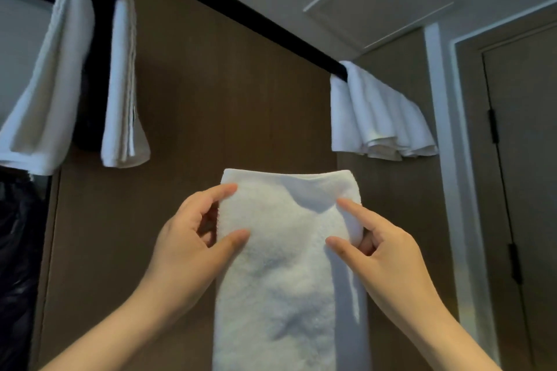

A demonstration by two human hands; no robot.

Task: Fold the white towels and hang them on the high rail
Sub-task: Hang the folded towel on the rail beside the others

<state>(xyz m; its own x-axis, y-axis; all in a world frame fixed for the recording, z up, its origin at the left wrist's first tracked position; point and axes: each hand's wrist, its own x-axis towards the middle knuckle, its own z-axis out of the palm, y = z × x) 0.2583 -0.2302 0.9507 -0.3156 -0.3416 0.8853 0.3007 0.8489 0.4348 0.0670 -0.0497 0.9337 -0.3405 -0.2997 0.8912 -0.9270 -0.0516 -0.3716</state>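
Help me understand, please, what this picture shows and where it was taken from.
No robot here: a person wears one camera on the head, so this single picture looks out from there, tilted upward. The left hand and right hand each pinch a side edge of a folded white towel held in the air. Above runs a black rail. Already draped over it are the left towels and the right towels.

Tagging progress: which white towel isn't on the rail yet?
The folded towel at centre, pinched at its side edges by the left hand and right hand. The left towels and the right bunch already drape over the black rail.
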